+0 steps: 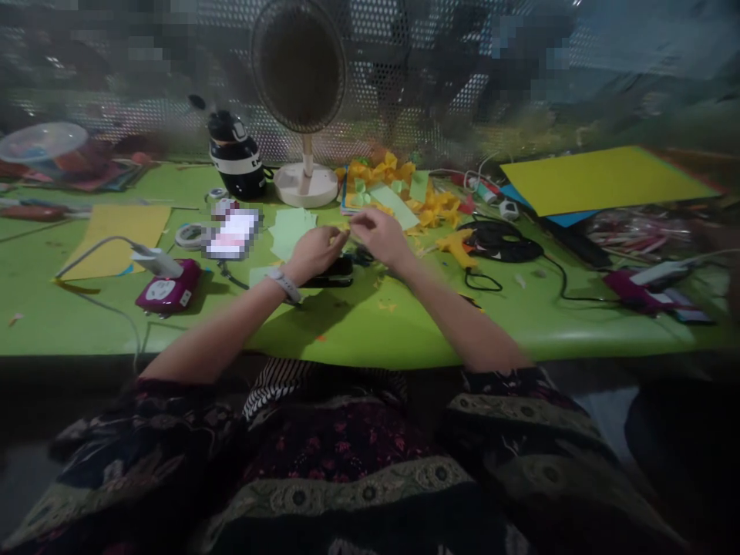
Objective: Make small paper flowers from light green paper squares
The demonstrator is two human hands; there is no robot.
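left hand & right hand nearly meet at mid table, fingers drawn in narrow; can't tell if tips touch or close fully. prob a tiny pc btwn them, at the fingertips, but too small/blurred to say what, or which hand has it.

progress, judging by layout: part done. yellow bits heaped just beyond right hand look already shaped, w/ a few green bits among them. green slips by left hand lie flat, so prob unworked; yellow sheet far left & big sheet far right look whole too. no. of pcs left: can't tell.

room: black case sits below left hand, so tight there. glue gun is right of right hand, cord looped nearby, poss snag. fan & bottle hem in the back. widest room runs along front edge, w/ some scraps on it.
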